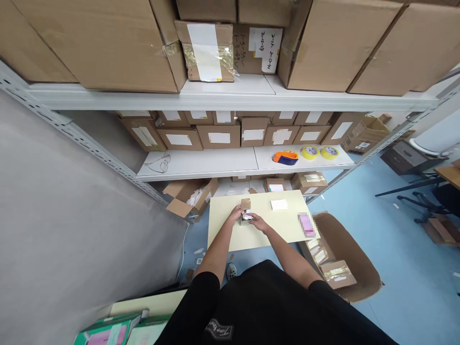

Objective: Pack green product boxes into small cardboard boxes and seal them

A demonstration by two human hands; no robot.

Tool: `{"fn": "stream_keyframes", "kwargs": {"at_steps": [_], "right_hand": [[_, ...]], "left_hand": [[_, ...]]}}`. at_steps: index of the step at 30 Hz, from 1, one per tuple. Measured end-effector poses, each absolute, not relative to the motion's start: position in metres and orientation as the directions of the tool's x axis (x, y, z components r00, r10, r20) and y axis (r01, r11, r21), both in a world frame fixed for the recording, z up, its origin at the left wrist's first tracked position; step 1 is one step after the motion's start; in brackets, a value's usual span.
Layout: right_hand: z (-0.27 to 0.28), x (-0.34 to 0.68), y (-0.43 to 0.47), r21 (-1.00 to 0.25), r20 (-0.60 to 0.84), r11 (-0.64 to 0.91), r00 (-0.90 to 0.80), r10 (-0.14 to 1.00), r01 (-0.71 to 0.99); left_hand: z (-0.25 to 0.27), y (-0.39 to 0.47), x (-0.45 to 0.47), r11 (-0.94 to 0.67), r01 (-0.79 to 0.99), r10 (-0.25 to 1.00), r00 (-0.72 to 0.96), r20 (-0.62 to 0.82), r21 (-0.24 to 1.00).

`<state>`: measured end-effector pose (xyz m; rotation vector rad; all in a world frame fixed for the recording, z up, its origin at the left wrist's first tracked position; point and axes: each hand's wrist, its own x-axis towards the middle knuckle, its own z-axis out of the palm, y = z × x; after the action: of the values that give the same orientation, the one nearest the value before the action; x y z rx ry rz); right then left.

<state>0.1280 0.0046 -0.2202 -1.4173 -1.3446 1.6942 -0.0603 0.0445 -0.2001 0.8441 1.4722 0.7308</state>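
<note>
A small cardboard box (245, 223) stands on the pale yellow table with its brown flap (245, 203) raised on the far side. Closed around the box's left edge is my left hand (235, 214). My right hand (258, 222) grips it from the right, its fingertips reaching over the opening. Something white and shiny (247, 216) shows at the opening between my fingers; it is too small to name. To the right of my hands a white flat pad or box (279, 204) lies on the table (223, 235).
A pink blurred item (306, 225) lies at the table's right edge. Beside it a large carton (359, 258) holds taped boxes. An open carton (190, 196) stands left. On the shelf (215, 160) are an orange-and-blue tape dispenser (285, 157), yellow tape rolls (309, 152) and labelled boxes.
</note>
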Motion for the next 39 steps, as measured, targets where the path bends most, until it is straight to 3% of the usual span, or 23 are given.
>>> {"fn": "stream_keyframes", "kwargs": {"at_steps": [6, 9, 14, 21, 32, 35, 39], "right_hand": [[-0.221, 0.134, 0.002, -0.913, -0.407, -0.403, -0.103, 0.908, 0.055], [-0.221, 0.134, 0.003, -0.934, -0.357, -0.357, -0.007, 0.934, 0.01], [-0.228, 0.128, 0.006, -0.949, -0.309, -0.308, -0.003, 0.951, 0.059], [-0.238, 0.124, 0.006, -0.955, -0.27, -0.259, -0.062, 0.961, 0.142], [-0.243, 0.122, 0.005, -0.926, -0.219, -0.21, 0.006, 0.976, 0.313], [-0.248, 0.12, 0.002, -0.904, -0.269, -0.279, 0.076, 0.96, 0.324], [-0.254, 0.119, 0.001, -0.885, -0.405, -0.414, 0.084, 0.91, 0.213]], "left_hand": [[-0.198, 0.034, -0.074, 0.337, -0.037, 0.942, 0.024, -0.336, 0.941], [-0.202, 0.022, -0.081, 0.287, 0.037, 0.954, 0.083, -0.289, 0.957], [-0.212, 0.008, -0.08, 0.273, 0.192, 0.958, 0.031, -0.284, 0.942], [-0.214, 0.001, -0.075, 0.131, 0.32, 0.985, 0.065, -0.159, 0.938], [-0.214, -0.003, -0.071, 0.126, 0.412, 0.988, 0.027, -0.151, 0.902], [-0.218, -0.008, -0.064, 0.153, 0.397, 0.985, 0.008, -0.17, 0.905], [-0.228, -0.011, -0.055, 0.303, 0.245, 0.951, -0.145, -0.274, 0.921]]}}
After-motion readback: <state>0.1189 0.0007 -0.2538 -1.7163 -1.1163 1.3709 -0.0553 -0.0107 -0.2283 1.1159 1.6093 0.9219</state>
